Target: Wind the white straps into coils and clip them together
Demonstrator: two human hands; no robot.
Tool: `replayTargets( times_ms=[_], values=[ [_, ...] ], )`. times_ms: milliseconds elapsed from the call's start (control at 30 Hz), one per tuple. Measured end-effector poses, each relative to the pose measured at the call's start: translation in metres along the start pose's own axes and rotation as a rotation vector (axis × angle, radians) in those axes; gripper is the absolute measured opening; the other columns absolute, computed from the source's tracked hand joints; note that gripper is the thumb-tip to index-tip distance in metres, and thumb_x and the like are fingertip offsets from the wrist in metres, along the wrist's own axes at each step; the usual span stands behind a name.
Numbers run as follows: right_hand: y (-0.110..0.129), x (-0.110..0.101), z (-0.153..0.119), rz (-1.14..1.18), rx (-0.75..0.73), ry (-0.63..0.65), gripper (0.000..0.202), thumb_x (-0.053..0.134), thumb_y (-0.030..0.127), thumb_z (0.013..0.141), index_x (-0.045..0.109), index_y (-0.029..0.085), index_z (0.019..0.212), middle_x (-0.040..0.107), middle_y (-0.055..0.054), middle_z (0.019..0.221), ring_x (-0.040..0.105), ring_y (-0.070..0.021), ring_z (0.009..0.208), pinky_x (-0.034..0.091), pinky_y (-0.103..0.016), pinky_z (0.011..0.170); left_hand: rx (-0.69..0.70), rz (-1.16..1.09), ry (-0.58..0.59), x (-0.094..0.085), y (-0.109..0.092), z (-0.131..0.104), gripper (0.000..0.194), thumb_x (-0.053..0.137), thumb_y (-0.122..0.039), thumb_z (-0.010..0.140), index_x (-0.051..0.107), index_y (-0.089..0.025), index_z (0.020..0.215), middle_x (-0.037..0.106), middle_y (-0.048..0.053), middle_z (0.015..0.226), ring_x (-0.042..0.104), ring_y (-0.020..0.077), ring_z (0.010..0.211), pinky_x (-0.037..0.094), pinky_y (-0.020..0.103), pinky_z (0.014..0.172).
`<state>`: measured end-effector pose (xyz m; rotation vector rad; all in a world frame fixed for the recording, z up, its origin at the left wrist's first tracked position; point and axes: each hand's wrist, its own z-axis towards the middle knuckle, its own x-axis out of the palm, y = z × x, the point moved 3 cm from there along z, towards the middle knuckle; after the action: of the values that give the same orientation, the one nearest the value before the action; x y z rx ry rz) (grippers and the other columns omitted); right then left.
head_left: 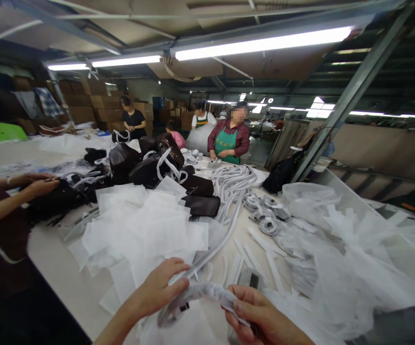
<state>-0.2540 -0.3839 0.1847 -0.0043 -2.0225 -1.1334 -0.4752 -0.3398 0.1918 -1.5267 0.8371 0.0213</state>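
A long strap in whitish-grey wrapping runs between my hands in the lower middle. My left hand pinches it between thumb and fingers. A stretch of the strap reaches up the table from there towards a heap of similar wrapped straps. Below the left hand hangs a curved part with a small dark piece. My right hand is closed round the other end of the strap, where something dark shows near the fingers. Under the hands lie thin white strips and a grey object with a dark window, partly hidden.
White sheets are piled left of centre, with dark bags behind. Coiled wrapped straps and clear plastic bags lie rightward. A co-worker's hands handle a black bag at left. A person in a green apron stands opposite.
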Motion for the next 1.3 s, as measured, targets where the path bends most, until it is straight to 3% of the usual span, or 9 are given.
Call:
replayTargets(
  times_ms=[100,233,400,700,833,1000,1100,1167,1300],
  values=[
    [-0.01,-0.002,0.008,0.009,0.011,-0.044,0.04,0.084,0.042,0.065,0.06,0.013,0.08,0.056,0.004,0.059,0.033,0.0013,0.035,0.023,-0.012,0.033,0.107,-0.076,-0.018,0.023,-0.011,-0.006,0.064,0.069,-0.026,0.072,0.051,-0.029,0.133,0.054,0.005,0.139,0.05,0.024,0.124,0.036,0.036,0.108],
    [-0.016,-0.004,0.008,0.013,0.05,-0.103,0.048,0.07,0.056,0.075,0.063,0.011,0.092,0.065,-0.003,0.065,0.052,-0.0047,0.038,0.032,-0.012,0.034,0.208,-0.033,-0.061,0.053,-0.015,-0.001,0.033,0.051,-0.024,0.087,0.062,-0.024,0.119,0.069,0.005,0.11,0.062,0.0191,0.101,0.045,0.031,0.094],
    [-0.011,-0.004,-0.011,-0.061,0.227,-0.122,0.077,0.053,0.08,0.069,0.066,0.008,0.093,0.073,-0.014,0.08,0.072,-0.0196,0.065,0.054,-0.023,0.053,0.328,0.084,-0.051,0.061,-0.02,0.005,0.033,0.042,-0.023,0.093,0.06,-0.025,0.121,0.068,0.004,0.099,0.062,0.0174,0.093,0.047,0.029,0.089],
    [-0.033,-0.007,-0.014,-0.133,0.238,-0.076,0.047,0.07,0.052,0.071,0.069,0.005,0.072,0.067,-0.006,0.053,0.058,-0.0078,0.038,0.041,-0.013,0.037,0.435,0.096,0.139,0.072,-0.055,-0.006,0.035,0.04,-0.007,0.087,0.063,-0.021,0.109,0.059,0.006,0.104,0.058,0.0149,0.098,0.046,0.026,0.091],
    [-0.04,-0.012,-0.014,0.048,0.247,-0.104,0.052,0.065,0.058,0.076,0.068,0.007,0.084,0.067,-0.003,0.053,0.055,-0.0074,0.033,0.04,-0.013,0.031,0.404,0.034,0.132,0.071,-0.049,-0.002,0.034,0.043,-0.008,0.086,0.063,-0.022,0.11,0.061,0.004,0.1,0.057,0.0156,0.098,0.043,0.028,0.093],
    [-0.035,-0.01,-0.018,0.189,0.27,-0.077,0.084,0.03,0.08,0.083,0.067,0.005,0.092,0.073,-0.013,0.073,0.07,-0.0183,0.057,0.058,-0.027,0.049,0.265,-0.236,0.249,0.071,-0.043,0.005,0.021,0.044,-0.023,0.09,0.059,-0.017,0.076,0.048,-0.004,0.068,0.047,0.011,0.071,0.039,0.024,0.073],
    [-0.029,-0.015,-0.019,0.178,0.17,-0.147,0.078,0.045,0.082,0.075,0.067,0.008,0.09,0.072,-0.013,0.077,0.069,-0.0185,0.061,0.057,-0.029,0.056,0.126,-0.513,0.258,0.072,-0.037,0.009,0.017,0.052,-0.029,0.086,0.059,-0.015,0.079,0.046,-0.004,0.068,0.035,0.007,0.057,0.027,0.023,0.055],
    [-0.027,-0.023,-0.018,0.044,0.078,-0.247,0.064,0.057,0.073,0.075,0.066,0.011,0.089,0.071,-0.01,0.082,0.067,-0.0152,0.065,0.052,-0.025,0.056,0.062,-0.675,0.239,0.071,-0.034,0.011,0.019,0.056,-0.03,0.082,0.061,-0.012,0.088,0.051,-0.003,0.069,0.031,0.0051,0.051,0.02,0.024,0.051],
    [-0.027,-0.034,-0.01,-0.658,-0.159,-0.381,0.036,0.065,0.043,0.076,0.065,0.017,0.102,0.067,-0.01,0.106,0.062,-0.0223,0.095,0.049,-0.033,0.075,0.072,-0.928,0.114,0.061,-0.038,0.017,0.036,0.061,-0.04,0.082,0.065,-0.008,0.1,0.061,0.005,0.075,0.037,0.0042,0.048,0.019,0.024,0.049]
  ],
)
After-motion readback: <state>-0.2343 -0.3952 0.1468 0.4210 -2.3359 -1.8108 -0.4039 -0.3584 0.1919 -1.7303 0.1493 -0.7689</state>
